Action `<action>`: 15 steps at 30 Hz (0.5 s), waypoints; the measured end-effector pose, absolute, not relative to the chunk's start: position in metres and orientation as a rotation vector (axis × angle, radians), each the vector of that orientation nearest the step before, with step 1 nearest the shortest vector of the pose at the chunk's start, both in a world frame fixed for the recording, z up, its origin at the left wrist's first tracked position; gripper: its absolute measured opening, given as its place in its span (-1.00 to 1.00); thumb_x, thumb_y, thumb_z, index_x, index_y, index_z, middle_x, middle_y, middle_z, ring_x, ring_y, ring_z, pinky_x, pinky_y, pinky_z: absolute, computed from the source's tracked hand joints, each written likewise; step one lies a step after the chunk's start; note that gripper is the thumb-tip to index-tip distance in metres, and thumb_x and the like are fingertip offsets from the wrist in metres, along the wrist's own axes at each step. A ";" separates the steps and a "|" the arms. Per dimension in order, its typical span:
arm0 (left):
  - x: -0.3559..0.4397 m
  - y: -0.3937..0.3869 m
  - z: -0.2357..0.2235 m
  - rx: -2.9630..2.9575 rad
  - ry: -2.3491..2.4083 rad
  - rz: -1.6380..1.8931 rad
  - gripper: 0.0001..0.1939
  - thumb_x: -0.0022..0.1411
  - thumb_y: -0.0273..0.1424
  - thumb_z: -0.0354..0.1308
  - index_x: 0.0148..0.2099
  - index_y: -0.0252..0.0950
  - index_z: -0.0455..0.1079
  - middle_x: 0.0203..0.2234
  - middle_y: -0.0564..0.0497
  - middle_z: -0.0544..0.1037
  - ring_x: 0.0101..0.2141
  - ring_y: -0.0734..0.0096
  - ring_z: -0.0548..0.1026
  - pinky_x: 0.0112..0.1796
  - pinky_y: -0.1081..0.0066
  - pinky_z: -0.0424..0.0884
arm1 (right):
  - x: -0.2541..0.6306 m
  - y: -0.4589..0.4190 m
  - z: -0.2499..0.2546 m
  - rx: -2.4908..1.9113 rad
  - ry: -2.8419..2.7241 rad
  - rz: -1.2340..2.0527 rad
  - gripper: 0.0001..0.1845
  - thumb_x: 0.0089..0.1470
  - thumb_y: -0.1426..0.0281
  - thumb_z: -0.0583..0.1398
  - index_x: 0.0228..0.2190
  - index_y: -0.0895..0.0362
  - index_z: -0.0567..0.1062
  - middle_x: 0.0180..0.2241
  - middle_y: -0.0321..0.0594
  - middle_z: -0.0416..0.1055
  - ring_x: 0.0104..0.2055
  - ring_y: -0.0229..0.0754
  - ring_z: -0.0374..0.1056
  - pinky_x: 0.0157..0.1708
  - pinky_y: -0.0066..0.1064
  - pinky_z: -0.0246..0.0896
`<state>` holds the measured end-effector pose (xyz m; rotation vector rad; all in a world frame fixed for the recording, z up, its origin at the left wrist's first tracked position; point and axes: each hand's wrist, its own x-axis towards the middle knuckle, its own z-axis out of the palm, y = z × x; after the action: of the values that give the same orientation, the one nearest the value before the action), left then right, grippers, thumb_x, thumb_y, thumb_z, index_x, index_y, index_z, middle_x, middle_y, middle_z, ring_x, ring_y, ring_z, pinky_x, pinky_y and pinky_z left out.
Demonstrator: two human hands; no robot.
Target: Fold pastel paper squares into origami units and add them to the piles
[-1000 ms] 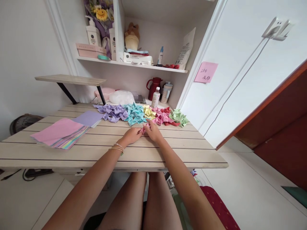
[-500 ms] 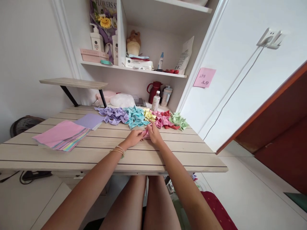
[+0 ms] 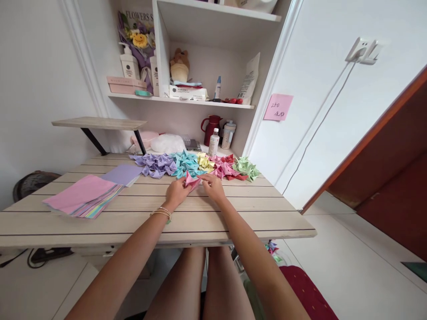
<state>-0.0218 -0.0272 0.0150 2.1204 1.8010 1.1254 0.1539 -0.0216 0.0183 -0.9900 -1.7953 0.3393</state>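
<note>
1. The left hand (image 3: pixel 177 194) grips a small pink folded-paper piece (image 3: pixel 191 180) above the slatted pale wooden table (image 3: pixel 133 221).
2. The right hand (image 3: pixel 213 186) pinches the piece's right tip, near the folded turquoise paper shapes (image 3: pixel 185 163).

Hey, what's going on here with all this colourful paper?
Someone's left hand and right hand are holding a pointy pink paper above the table. It already has folds in it. Behind it, folded paper shapes sit in colour groups, from purple to green. Off to the left lie flat sheets, with a pink one on top.
</note>
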 end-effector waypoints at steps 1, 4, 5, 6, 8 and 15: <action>-0.021 -0.028 0.016 2.117 1.810 1.109 -0.76 0.13 -0.25 0.13 -0.22 -0.26 0.49 -0.48 -0.04 0.57 -0.45 0.30 0.47 -0.50 0.45 0.11 | 0.153 -0.022 0.019 -1.000 -1.804 0.351 -0.68 0.08 0.46 0.05 -0.27 0.06 0.60 -0.19 -0.18 0.51 -0.16 -0.13 0.39 -0.26 -0.35 0.31; -0.020 -0.028 0.017 2.153 1.793 1.074 -0.70 0.16 -0.19 0.10 -0.18 -0.26 0.49 -0.45 -0.05 0.57 -0.43 0.30 0.47 -0.49 0.45 0.11 | 0.151 -0.023 0.017 -1.030 -1.820 0.395 -0.71 0.12 0.29 0.11 -0.21 0.09 0.58 -0.21 -0.15 0.52 -0.21 -0.14 0.39 -0.35 -0.40 0.30; -0.019 -0.028 0.017 2.173 1.785 1.062 -0.68 0.17 -0.18 0.09 -0.17 -0.27 0.49 -0.45 -0.06 0.57 -0.43 0.30 0.47 -0.50 0.45 0.10 | 0.150 -0.023 0.016 -1.039 -1.824 0.399 -0.70 0.12 0.25 0.13 -0.19 0.09 0.57 -0.21 -0.15 0.52 -0.21 -0.14 0.39 -0.36 -0.41 0.29; -0.019 -0.028 0.017 2.190 1.779 1.053 -0.67 0.17 -0.17 0.08 -0.18 -0.28 0.49 -0.46 -0.06 0.57 -0.44 0.31 0.47 -0.50 0.45 0.09 | 0.149 -0.023 0.015 -1.049 -1.825 0.397 -0.70 0.10 0.23 0.15 -0.18 0.08 0.56 -0.21 -0.15 0.52 -0.21 -0.14 0.38 -0.35 -0.41 0.28; -0.018 -0.027 0.016 2.214 1.756 1.045 -0.67 0.18 -0.18 0.08 -0.19 -0.30 0.49 -0.49 -0.06 0.56 -0.46 0.33 0.46 -0.50 0.45 0.09 | 0.146 -0.023 0.013 -1.064 -1.825 0.395 -0.68 0.09 0.21 0.17 -0.17 0.09 0.54 -0.21 -0.15 0.51 -0.23 -0.16 0.38 -0.35 -0.41 0.26; -0.019 -0.022 0.009 2.141 1.564 1.176 -0.77 0.12 -0.28 0.13 -0.27 -0.33 0.49 -0.59 0.01 0.49 -0.54 0.41 0.40 -0.52 0.47 0.15 | 0.144 -0.023 0.014 -1.005 -1.723 0.470 -0.57 0.03 0.18 0.22 -0.07 0.09 0.48 -0.15 -0.15 0.47 -0.27 -0.18 0.35 -0.32 -0.39 0.23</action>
<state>-0.0192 -0.0221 0.0090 2.1408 1.5644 1.1763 0.1439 -0.0225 0.0142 -1.0052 -1.7235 0.4704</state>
